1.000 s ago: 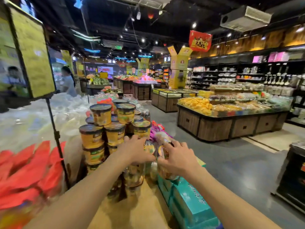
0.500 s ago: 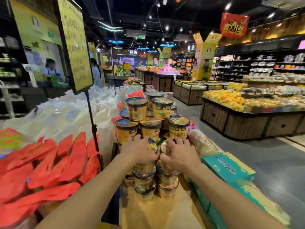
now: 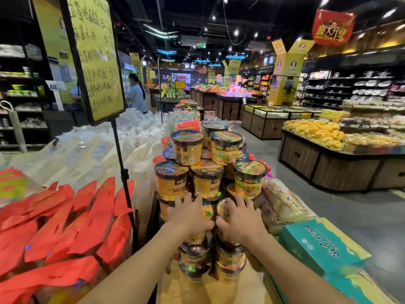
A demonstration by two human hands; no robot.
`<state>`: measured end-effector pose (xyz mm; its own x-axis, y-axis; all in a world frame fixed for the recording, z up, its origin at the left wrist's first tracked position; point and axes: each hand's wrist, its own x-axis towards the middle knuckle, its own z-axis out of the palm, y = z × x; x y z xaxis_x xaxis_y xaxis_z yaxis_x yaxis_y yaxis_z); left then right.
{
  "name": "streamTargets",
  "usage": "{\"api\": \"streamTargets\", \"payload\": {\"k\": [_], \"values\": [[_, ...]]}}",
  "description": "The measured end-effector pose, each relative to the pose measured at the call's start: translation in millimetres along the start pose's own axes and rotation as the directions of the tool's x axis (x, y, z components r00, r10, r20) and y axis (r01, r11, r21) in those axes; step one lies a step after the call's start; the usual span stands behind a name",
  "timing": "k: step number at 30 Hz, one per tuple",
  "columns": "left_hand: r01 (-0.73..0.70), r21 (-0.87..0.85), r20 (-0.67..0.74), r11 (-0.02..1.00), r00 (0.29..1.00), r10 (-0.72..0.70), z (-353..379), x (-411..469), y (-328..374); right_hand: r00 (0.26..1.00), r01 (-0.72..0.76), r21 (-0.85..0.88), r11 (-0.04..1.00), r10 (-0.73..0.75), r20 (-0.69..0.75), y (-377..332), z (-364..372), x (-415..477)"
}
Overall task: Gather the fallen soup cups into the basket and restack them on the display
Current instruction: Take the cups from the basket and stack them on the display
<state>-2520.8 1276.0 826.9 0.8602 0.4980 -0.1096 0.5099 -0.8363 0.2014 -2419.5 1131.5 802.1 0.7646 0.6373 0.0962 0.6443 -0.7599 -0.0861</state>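
The lid of the orange-and-black paper soup cup (image 3: 207,210) under the left grip (image 3: 189,216) is mostly covered, as is that of its twin cup (image 3: 221,208) under the right grip (image 3: 238,220); the print on both cannot be read. The yellow handwritten sign board (image 3: 96,55) is cut by the top edge, and its writing is blurred. The red foil packets (image 3: 54,227) and the teal cardboard cartons (image 3: 317,244) are cropped at the lower corners, and the tan table (image 3: 197,290) is cut off at the bottom.
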Motion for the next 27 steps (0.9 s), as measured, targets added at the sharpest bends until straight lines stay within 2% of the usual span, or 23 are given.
{"api": "streamTargets", "payload": {"k": [16, 22, 27], "values": [[0.009, 0.119, 0.028, 0.993, 1.0, -0.013, 14.9, 8.2, 5.3, 0.999, 0.03, -0.041, 0.999, -0.032, -0.041, 8.6, 9.9, 3.8], [-0.035, 0.072, -0.023, 0.997, 0.999, 0.037, -1.9, -4.4, 11.9, 0.995, -0.004, -0.043, 0.999, 0.0, -0.099, 15.5, -8.4, -15.3], [-0.156, 0.067, -0.112, 0.985, 0.98, 0.163, -11.6, -17.3, 35.0, 0.985, -0.088, -0.052, 0.995, 0.079, -0.152, 34.8, -28.9, -45.2]]}}
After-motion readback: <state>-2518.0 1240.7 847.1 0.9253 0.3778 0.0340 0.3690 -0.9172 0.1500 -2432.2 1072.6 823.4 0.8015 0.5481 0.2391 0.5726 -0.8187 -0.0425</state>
